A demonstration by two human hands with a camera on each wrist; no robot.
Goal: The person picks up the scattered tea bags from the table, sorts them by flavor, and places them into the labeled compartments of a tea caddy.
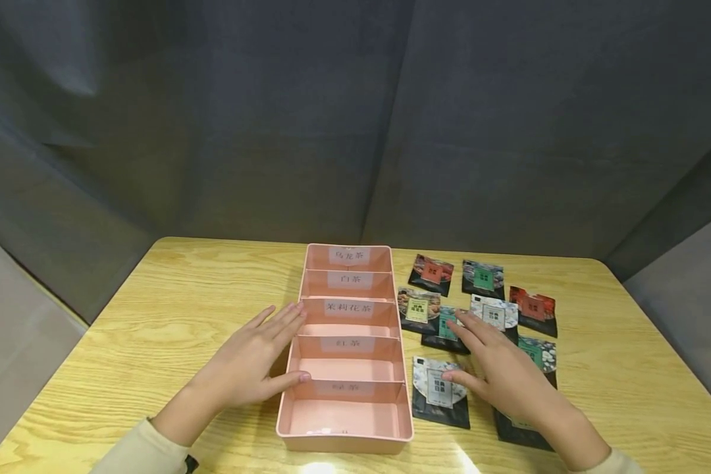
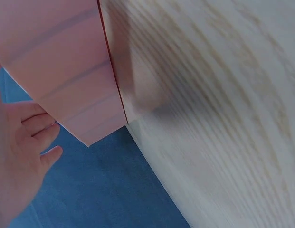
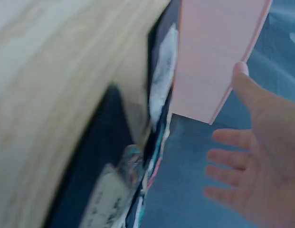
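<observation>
The left hand [image 1: 245, 365] lies flat against the pink divided tray [image 1: 346, 421] at the counter's [image 1: 154, 316] middle. The right hand [image 1: 500, 375], fingers straight, seemingly rests on the tea packets [image 1: 441, 392] beside it. Spread fingers could nudge overlapping packets out of place.

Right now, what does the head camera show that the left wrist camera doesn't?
Only the head view shows the pink box's five labelled compartments, the tea packets lying right of the box, and the right hand over them. Only the left wrist view shows the box's outer wall close up, blurred. Both show the left hand with straight fingers beside the box, and the wooden table.
</observation>
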